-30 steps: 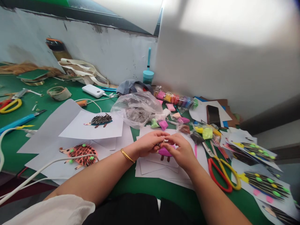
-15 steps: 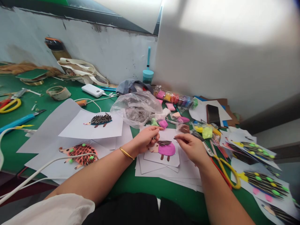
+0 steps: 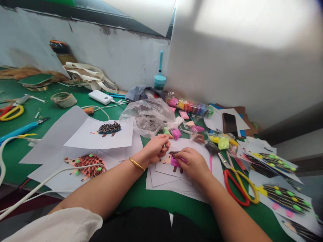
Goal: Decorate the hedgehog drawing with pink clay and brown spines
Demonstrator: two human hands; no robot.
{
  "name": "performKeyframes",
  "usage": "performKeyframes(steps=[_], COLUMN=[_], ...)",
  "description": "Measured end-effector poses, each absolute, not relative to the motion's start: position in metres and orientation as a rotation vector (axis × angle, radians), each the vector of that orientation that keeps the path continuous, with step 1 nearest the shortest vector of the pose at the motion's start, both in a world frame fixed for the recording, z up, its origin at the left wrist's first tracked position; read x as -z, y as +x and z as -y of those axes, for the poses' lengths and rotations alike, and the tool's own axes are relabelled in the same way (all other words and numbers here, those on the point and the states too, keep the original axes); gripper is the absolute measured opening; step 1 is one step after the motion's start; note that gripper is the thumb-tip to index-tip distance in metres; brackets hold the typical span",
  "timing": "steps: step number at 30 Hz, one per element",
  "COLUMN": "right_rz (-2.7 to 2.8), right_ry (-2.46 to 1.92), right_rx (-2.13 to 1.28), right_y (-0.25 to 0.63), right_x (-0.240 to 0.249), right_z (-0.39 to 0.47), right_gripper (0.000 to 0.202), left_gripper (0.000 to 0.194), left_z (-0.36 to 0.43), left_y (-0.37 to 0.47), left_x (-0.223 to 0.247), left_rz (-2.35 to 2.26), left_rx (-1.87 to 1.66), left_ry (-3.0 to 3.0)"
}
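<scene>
A magenta clay hedgehog with a cream face and brown feet lies on a white sheet in front of me. Dark striped sunflower seeds sit along its back. My right hand is over the body, thumb and finger pinched at the seed row; the seed in the pinch is mostly hidden by the fingertips. To the left, my left hand is curled around a few sunflower seeds, which peek out between its fingers, and its index finger points right.
Behind the hands lie a plastic bag of seeds and wrapped clay pieces. Scissors rest by my right forearm. Finished hedgehog pictures lie left and right. A white cable crosses the left side.
My right hand has moved left and slightly down, from beside the sheet onto the hedgehog's back, carrying a seed. My left hand has stayed nearly still.
</scene>
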State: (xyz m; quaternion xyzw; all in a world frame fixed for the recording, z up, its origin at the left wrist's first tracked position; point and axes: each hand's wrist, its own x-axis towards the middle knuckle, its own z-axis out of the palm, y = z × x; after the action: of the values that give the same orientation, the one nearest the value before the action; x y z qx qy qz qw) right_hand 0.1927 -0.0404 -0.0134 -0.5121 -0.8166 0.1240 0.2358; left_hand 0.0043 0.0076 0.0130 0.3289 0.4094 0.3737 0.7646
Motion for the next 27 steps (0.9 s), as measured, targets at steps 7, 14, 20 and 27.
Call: performKeyframes(steps=[7, 14, 20, 27], right_rz=[2.309, 2.335, 2.34, 2.348], right_ry=[-1.394, -1.397, -1.396, -1.386], right_rx=[-0.232, -0.202, -0.189, -0.197], right_y=[0.1883, 0.186, 0.1846, 0.1845], right_x=[0.0169, 0.0202, 0.0212, 0.0199], right_z=[0.0392, 0.0393, 0.0396, 0.0407], right_gripper=[0.012, 0.013, 0.013, 0.015], left_gripper=[0.018, 0.018, 0.018, 0.02], left_z=[-0.0066, -0.0068, -0.0067, -0.0091], left_y=[0.0047, 0.0045, 0.0045, 0.0034], left_x=[-0.0153, -0.0147, -0.0141, -0.0092], left_rz=[-0.897, -0.873, -0.868, -0.843], left_rx=[-0.809, -0.816, -0.815, -0.792], left_ry=[0.707, 0.697, 0.694, 0.669])
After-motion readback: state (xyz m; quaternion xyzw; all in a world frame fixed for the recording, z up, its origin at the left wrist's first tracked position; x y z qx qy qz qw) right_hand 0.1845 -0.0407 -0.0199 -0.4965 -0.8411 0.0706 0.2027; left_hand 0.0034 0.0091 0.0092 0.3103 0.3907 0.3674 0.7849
